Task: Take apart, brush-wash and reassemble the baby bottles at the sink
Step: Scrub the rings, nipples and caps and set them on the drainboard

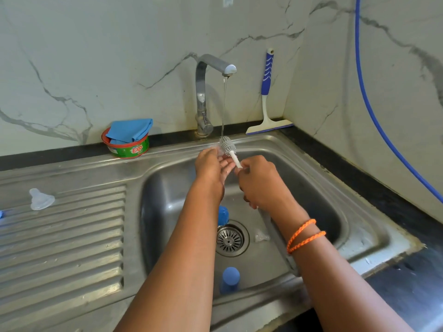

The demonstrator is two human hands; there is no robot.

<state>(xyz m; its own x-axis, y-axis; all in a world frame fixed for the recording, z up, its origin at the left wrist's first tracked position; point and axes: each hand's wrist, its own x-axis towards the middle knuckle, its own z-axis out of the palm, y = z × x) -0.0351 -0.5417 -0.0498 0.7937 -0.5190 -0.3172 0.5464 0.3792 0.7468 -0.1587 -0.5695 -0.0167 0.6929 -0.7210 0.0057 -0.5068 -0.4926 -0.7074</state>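
A: Where's the brush?
B: Bottle brush (227, 145) sits under the tap (211, 65), water running on its head. Right hand (257, 180) pinches the white handle; left hand (211, 167) is beside the bristles, fingers relaxed & straight, maybe w/ a clear part, can't tell.
A: Bottle bits?
B: In the sink (359, 236): blue cap (223, 215) by the drain (230, 239), another blue piece (230, 279) nearer. Clear teat (41, 199) on the drainboard (72, 248), left.
A: Far side?
B: Soap tub (128, 148) w/ blue cloth (130, 129) far left, squeegee (268, 97) against the wall.
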